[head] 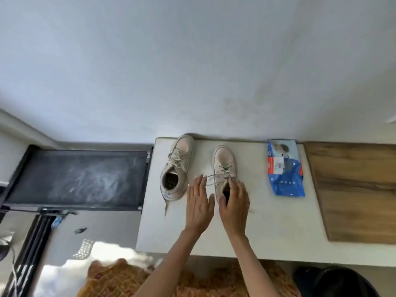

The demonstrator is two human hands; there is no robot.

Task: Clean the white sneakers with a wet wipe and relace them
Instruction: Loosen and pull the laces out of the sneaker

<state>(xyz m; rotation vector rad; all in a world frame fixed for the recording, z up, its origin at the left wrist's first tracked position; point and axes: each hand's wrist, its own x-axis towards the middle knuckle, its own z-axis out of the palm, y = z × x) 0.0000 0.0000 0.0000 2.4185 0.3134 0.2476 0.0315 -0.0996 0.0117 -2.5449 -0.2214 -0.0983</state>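
Two off-white sneakers stand side by side on the white table (267,228), toes toward the wall. The left sneaker (176,166) is laced, and one lace end trails off its heel toward the table's front. The right sneaker (225,166) has loose laces looping out to its left. My right hand (234,202) lies over the right sneaker's heel and opening, fingers reaching to the laces; whether it pinches a lace is hidden. My left hand (199,202) hovers flat just left of that sneaker, fingers straight. A blue wet wipe pack (285,168) lies to the right.
A wooden board (353,189) covers the table's right side. A black-framed dusty panel (75,179) sits to the left of the table, lower down. The wall rises right behind the sneakers. A patterned orange cloth (120,279) is below the table's front edge.
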